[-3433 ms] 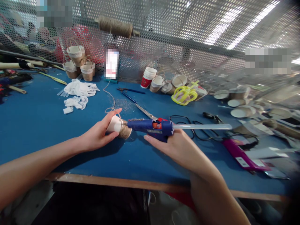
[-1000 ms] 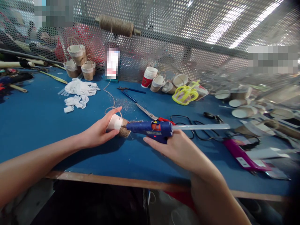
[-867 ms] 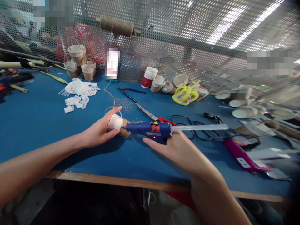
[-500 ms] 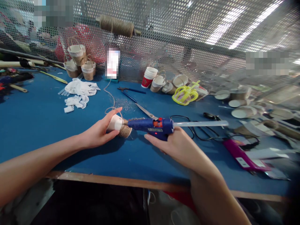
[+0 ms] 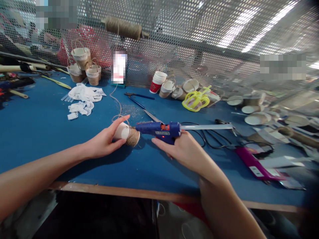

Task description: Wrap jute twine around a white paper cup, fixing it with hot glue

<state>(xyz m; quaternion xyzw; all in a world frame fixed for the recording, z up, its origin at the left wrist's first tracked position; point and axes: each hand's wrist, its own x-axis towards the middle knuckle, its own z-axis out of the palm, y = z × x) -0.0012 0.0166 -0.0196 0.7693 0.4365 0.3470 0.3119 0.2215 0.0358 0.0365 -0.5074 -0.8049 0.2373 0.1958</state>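
Note:
My left hand (image 5: 106, 141) is closed round a white paper cup (image 5: 122, 131) lying tilted above the blue table. Brown twine (image 5: 133, 137) is wound round the part of the cup that faces right. A loose strand of twine (image 5: 120, 107) loops by my left fingers and runs back over the table. In my right hand (image 5: 183, 149) is a blue hot glue gun (image 5: 159, 128), its red light lit. A clear glue stick (image 5: 208, 126) sticks out of its back end. The gun's nozzle meets the cup near the edge of the winding; whether it touches I cannot tell.
Pliers (image 5: 139, 98) and scissors (image 5: 151, 115) lie behind the cup. Twine-covered cups (image 5: 93, 77) stand at the back left by crumpled white strips (image 5: 84, 93). A yellow crown-shaped thing (image 5: 195, 101), black cable (image 5: 206, 139) and purple box (image 5: 256, 164) are to the right. A twine spool (image 5: 123, 28) hangs above.
The glue gun and my right hand have shifted slightly left and up, with the nozzle higher along the cup. My left hand and the cup have hardly moved.

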